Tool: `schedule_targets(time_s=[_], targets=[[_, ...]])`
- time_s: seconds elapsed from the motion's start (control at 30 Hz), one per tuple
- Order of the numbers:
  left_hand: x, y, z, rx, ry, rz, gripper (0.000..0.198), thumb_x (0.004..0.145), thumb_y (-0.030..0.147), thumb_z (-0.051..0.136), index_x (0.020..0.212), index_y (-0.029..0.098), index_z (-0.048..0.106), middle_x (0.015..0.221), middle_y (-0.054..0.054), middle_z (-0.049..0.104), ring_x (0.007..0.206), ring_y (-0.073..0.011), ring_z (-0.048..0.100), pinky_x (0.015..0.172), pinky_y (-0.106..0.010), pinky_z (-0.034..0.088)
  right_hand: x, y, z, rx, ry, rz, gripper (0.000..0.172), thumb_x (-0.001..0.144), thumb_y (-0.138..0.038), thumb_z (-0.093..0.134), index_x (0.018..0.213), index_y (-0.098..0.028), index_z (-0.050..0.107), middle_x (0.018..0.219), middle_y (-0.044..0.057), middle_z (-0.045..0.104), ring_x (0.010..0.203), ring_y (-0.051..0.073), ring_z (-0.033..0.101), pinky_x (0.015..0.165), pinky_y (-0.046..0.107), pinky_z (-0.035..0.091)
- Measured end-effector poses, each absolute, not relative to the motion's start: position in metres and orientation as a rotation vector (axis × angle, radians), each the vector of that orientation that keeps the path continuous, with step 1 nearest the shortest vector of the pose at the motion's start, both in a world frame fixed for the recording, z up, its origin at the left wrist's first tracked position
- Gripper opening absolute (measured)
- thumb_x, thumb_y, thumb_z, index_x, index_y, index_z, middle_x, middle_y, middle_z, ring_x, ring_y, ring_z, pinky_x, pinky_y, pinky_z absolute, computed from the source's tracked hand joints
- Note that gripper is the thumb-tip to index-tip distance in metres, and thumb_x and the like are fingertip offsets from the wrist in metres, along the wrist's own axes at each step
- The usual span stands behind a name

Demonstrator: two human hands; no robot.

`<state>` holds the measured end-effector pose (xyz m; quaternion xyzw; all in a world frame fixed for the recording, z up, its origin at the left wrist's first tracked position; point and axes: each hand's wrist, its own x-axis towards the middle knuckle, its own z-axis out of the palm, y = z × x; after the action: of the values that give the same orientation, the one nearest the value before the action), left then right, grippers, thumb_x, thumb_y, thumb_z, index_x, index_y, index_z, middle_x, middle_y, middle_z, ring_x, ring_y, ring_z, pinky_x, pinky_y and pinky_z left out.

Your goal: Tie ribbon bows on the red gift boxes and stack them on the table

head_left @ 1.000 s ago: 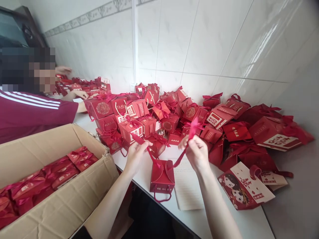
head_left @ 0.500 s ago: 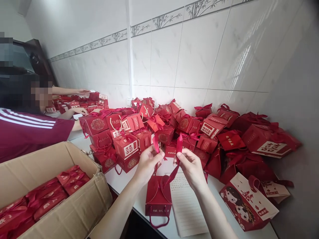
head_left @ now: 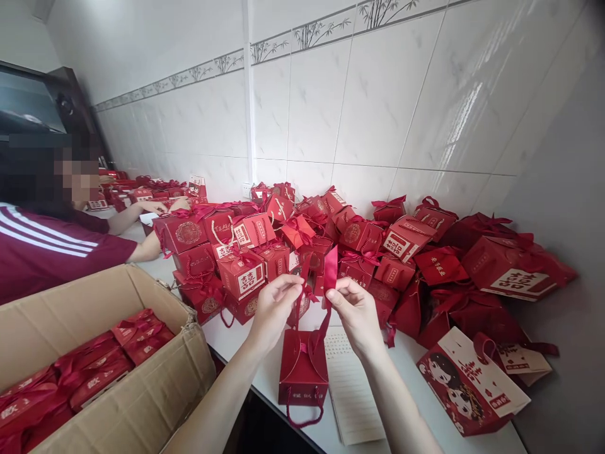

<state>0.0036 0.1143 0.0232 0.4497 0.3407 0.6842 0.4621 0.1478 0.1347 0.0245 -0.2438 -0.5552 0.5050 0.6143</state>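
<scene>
A small red gift box with a rope handle stands at the table's front edge, below my hands. A red ribbon rises from its top in two strands. My left hand pinches the left strand between thumb and fingertips. The other strand is pinched in my right hand, its free end sticking up above the thumb. Both strands look fairly taut, and the hands are a short way apart. Under my right forearm lies a lined notepad with handwriting, partly covered.
Behind my hands many red gift boxes are piled against the tiled wall. At the left, an open cardboard carton holds red boxes. A box with cartoon figures lies at the right. A co-worker in a maroon sleeve sits far left.
My hands have drawn slightly closer together, and the ribbon strands now run straighter up from the box. The co-worker's farther arm has come back from the far boxes.
</scene>
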Motion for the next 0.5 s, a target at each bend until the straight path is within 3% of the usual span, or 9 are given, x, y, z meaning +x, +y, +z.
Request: schedule_targets(time_s=[0.13,0.37,0.5], targets=[[0.000,0.113,0.022,1.217,0.875,1.749,0.014,0.070,0.028,0.068,0.079,0.017,0.066,0.079,-0.003,0.061,0.068,-0.0125,0.055,0.065,-0.024,0.045,0.141,0.136,0.030,-0.566,-1.336,1.141,0.022,0.064,-0.038,0.076,0.067,-0.020,0.064,0.063,-0.002,0.058,0.059,0.012,0.048,0.059,0.025,0.039],[0.001,0.108,0.026,1.435,0.934,1.733,0.012,0.075,0.027,0.064,0.083,0.020,0.070,0.091,-0.006,0.061,0.085,-0.0185,0.059,0.071,-0.027,0.048,0.148,0.133,0.029,-0.571,-1.453,1.185,0.022,0.063,-0.037,0.077,0.063,-0.020,0.063,0.057,-0.003,0.052,0.054,0.011,0.042,0.050,0.023,0.034],[0.007,0.101,0.035,1.500,0.913,1.663,0.015,0.074,0.029,0.064,0.083,0.019,0.071,0.093,-0.007,0.061,0.082,-0.0194,0.060,0.068,-0.027,0.050,0.151,0.130,0.030,-0.585,-1.477,1.224,0.024,0.063,-0.039,0.077,0.063,-0.020,0.062,0.056,-0.003,0.053,0.053,0.011,0.043,0.049,0.024,0.035]])
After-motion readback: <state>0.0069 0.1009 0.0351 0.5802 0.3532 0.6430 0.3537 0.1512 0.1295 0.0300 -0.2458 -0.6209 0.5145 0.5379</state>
